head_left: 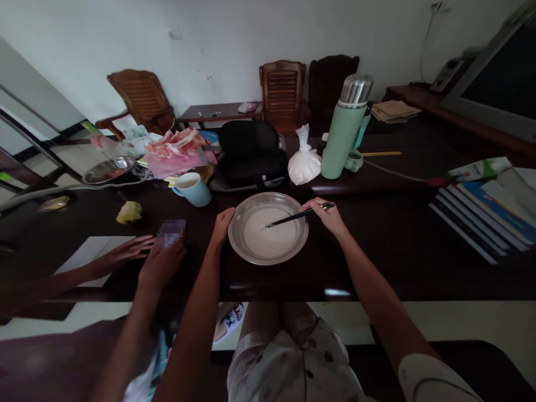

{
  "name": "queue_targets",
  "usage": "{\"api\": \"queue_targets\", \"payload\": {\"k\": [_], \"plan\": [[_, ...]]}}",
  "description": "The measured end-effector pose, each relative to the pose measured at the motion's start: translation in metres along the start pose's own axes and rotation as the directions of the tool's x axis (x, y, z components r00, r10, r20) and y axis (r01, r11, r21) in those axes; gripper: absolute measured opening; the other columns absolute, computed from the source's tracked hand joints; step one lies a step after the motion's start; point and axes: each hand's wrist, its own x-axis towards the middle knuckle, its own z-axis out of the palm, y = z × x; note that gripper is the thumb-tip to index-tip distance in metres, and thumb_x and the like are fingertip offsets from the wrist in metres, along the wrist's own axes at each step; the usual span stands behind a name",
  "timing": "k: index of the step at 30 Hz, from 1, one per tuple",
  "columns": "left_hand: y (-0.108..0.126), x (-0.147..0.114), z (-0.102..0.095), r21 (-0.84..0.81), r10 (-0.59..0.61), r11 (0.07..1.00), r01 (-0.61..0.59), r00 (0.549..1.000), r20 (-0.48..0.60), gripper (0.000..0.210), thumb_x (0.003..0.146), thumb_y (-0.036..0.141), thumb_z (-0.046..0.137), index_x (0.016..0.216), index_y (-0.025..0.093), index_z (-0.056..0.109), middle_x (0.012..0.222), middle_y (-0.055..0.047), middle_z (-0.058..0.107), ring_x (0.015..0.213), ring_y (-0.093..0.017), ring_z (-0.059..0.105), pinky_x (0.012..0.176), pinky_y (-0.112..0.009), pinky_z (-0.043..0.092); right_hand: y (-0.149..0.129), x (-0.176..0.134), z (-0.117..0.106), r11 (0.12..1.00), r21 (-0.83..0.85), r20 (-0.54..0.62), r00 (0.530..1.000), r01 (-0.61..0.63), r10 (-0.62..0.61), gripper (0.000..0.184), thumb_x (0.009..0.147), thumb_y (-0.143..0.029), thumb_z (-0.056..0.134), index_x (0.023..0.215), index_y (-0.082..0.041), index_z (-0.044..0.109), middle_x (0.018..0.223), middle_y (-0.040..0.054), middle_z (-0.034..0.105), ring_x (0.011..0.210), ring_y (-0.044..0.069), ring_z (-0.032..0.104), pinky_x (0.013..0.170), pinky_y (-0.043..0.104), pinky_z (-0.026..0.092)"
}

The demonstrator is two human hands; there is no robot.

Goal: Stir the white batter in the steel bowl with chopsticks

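A round metal bowl (233, 241) rests on the dark table in front of me, filled with a pale, milky liquid (268, 240). My left hand (223, 224) grips the bowl's left rim. Between the fingers of my right hand (326, 215) is a pair of dark chopsticks (295, 216), slanting down to the left. Their tips meet the liquid near the bowl's middle. Behind the bowl stands a knotted clear plastic bag of white powder (304, 166), touched by neither hand.
A co-worker's hands (161, 265) hold a phone (171, 230) at left. Beyond are a light blue mug (193, 190), a pink bag (167, 164) and a black case (251, 153). A green thermos (342, 137) stands back right; stacked books (481, 220) lie far right.
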Motion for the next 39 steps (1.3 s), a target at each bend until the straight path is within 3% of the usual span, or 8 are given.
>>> {"api": "queue_targets", "payload": {"k": [4,7,11,16,22,28,34,39], "plan": [[0.0003,-0.0009,0.0006,-0.021,-0.019,1.0,0.019,1.0,-0.009,0.043,0.074,0.049,0.063,0.057,0.016,0.04,0.057,0.002,0.035,0.058,-0.009,0.03,0.053,-0.022,0.028,0.0011,0.002,-0.0057,0.999,0.021,-0.101,0.994,-0.038,0.04,0.043,0.082,-0.062,0.058,0.073,-0.021,0.068,0.068,0.0033,0.074,0.069,0.021,0.071,0.072,0.034,0.055],[0.0012,-0.0018,0.0006,-0.031,-0.059,0.998,0.059,0.998,-0.015,0.04,0.077,0.045,0.062,0.057,0.016,0.044,0.057,0.001,0.037,0.059,-0.01,0.03,0.053,-0.023,0.028,-0.0002,0.0008,-0.0043,1.0,0.005,-0.035,0.999,-0.029,0.029,0.044,0.084,-0.061,0.056,0.07,-0.021,0.069,0.064,0.003,0.072,0.068,0.02,0.07,0.071,0.033,0.054],[0.0002,-0.0013,-0.0004,-0.018,-0.066,0.998,0.066,0.998,-0.022,0.039,0.08,0.044,0.062,0.059,0.015,0.046,0.059,0.0,0.04,0.061,-0.011,0.033,0.054,-0.023,0.029,-0.0018,-0.0006,0.0001,0.998,-0.053,0.041,0.999,0.023,-0.021,0.04,0.086,-0.057,0.056,0.077,-0.022,0.073,0.078,0.0034,0.076,0.08,0.021,0.07,0.081,0.034,0.053],[-0.0008,-0.0002,0.0,-0.013,-0.066,0.998,0.066,0.998,-0.019,0.042,0.075,0.05,0.062,0.059,0.016,0.045,0.058,0.002,0.038,0.057,-0.01,0.033,0.052,-0.022,0.029,-0.0012,0.0007,-0.0043,0.999,0.021,-0.081,0.996,-0.024,0.025,0.043,0.083,-0.061,0.057,0.072,-0.021,0.068,0.065,0.0028,0.073,0.067,0.02,0.07,0.071,0.034,0.055],[-0.001,-0.0007,0.0003,-0.027,-0.045,0.999,0.045,0.999,-0.018,0.041,0.071,0.052,0.063,0.06,0.015,0.047,0.059,0.002,0.041,0.057,-0.01,0.035,0.052,-0.021,0.03,-0.0004,-0.0005,0.0006,1.0,-0.008,0.047,0.999,0.009,-0.009,0.04,0.084,-0.058,0.057,0.077,-0.022,0.072,0.076,0.0032,0.075,0.078,0.02,0.071,0.079,0.034,0.054],[-0.0027,-0.0003,-0.0007,-0.037,-0.034,0.999,0.034,0.999,-0.021,0.04,0.072,0.05,0.063,0.06,0.015,0.048,0.059,0.002,0.042,0.057,-0.01,0.036,0.053,-0.021,0.031,0.0022,0.0012,-0.0044,0.999,0.023,-0.086,0.996,-0.025,0.027,0.041,0.084,-0.059,0.057,0.074,-0.021,0.068,0.068,0.0028,0.074,0.068,0.02,0.07,0.073,0.034,0.054],[-0.0046,0.0029,-0.0013,-0.017,-0.062,0.998,0.061,0.997,-0.037,0.04,0.074,0.047,0.062,0.058,0.015,0.045,0.057,0.002,0.04,0.056,-0.01,0.035,0.051,-0.021,0.03,-0.0004,-0.0005,-0.0004,1.0,-0.008,0.04,0.999,0.009,-0.009,0.04,0.085,-0.057,0.057,0.076,-0.021,0.071,0.076,0.0035,0.075,0.077,0.02,0.071,0.079,0.034,0.054],[-0.0062,0.0033,-0.0017,-0.027,-0.04,0.999,0.04,0.999,-0.023,0.038,0.074,0.047,0.062,0.06,0.015,0.047,0.059,0.002,0.041,0.057,-0.01,0.036,0.053,-0.021,0.032,-0.0001,0.0013,-0.0054,0.999,0.051,-0.088,0.996,-0.019,0.023,0.039,0.084,-0.057,0.059,0.075,-0.021,0.069,0.067,0.0024,0.073,0.067,0.02,0.07,0.072,0.033,0.054]]}}
